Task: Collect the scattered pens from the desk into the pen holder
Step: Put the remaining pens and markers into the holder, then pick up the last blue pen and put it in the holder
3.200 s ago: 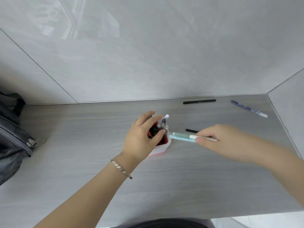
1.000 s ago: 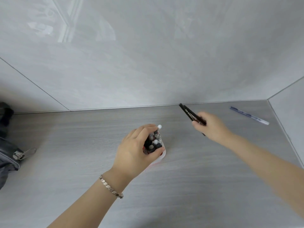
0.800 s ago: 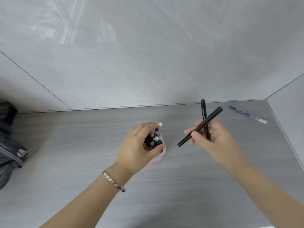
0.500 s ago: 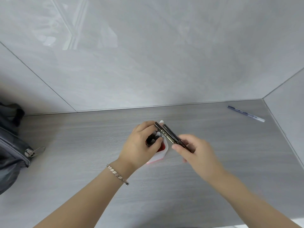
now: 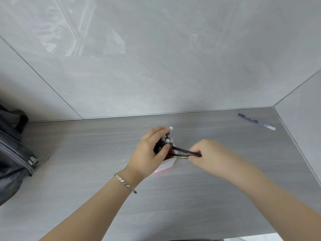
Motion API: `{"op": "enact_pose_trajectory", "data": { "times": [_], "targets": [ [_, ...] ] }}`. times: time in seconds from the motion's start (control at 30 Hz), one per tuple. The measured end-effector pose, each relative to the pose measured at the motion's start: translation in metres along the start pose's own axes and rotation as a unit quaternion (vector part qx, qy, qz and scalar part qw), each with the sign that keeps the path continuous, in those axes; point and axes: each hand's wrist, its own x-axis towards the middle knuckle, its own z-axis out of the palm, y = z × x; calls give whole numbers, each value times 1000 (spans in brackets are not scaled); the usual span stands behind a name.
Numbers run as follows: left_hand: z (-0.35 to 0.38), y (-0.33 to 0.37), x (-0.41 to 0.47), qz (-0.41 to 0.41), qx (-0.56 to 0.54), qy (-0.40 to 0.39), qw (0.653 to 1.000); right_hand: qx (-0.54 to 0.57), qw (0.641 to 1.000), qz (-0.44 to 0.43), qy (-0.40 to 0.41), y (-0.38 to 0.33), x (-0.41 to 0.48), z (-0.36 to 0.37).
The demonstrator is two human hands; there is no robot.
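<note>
A small white and red pen holder (image 5: 167, 165) stands mid-desk with several pens in it. My left hand (image 5: 147, 153) wraps around the bunch of pens at its top. My right hand (image 5: 206, 152) holds two black pens (image 5: 183, 152) by their back ends; their tips dip into the holder's red inside, both lying nearly flat. A blue and white pen (image 5: 256, 121) lies alone on the desk at the far right, near the corner of the walls.
The grey wood-grain desk (image 5: 86, 171) meets tiled walls at the back and on the right. A dark grey bag (image 5: 12, 153) with a metal zipper pull sits at the left edge. The desk's front edge runs along the bottom right.
My right hand lifted two black pens from the back of the desk, carried them to the holder and lowered their tips into it. My left hand stayed on the holder's pens.
</note>
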Motion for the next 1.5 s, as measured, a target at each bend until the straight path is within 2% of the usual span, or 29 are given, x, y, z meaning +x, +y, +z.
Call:
{"op": "enact_pose_trajectory", "data": {
  "times": [0.17,0.3,0.4,0.5,0.67,0.77,0.9,1.03,1.13,1.2,1.23,1.33,1.5],
  "targets": [
    [-3,-3,-15,-25,-33,5,999,-42,996,31,-67,-21,20,2],
    [-1,-12,-26,-38,8,-10,999,-53,994,10,-97,-38,22,-15],
    [-1,-17,-31,-88,8,3,996,63,998,-8,-26,-39,27,-16],
    [0,-19,-31,-129,-12,6,992,159,982,-27,103,-35,27,-8],
    [-1,-16,-27,-145,-12,6,989,90,945,-83,303,-36,44,39],
    [-2,-15,-27,-143,-14,6,990,71,916,-126,373,-35,59,62],
    [0,-14,-27,-132,-11,12,991,58,942,-110,311,-25,54,76],
    [6,-17,-26,-123,-17,8,992,-47,955,-159,245,-17,37,85],
    [10,-16,-21,-148,-49,19,988,50,970,-171,168,-13,26,63],
    [12,-12,-16,-161,-56,30,985,151,959,-180,158,1,20,45],
    [13,-9,-13,-167,-59,32,984,198,951,-163,170,12,17,37],
    [18,5,1,-158,-72,7,985,307,929,-43,203,63,21,25],
    [40,32,42,-117,-82,-38,989,187,932,108,291,178,50,6]
  ]
}}
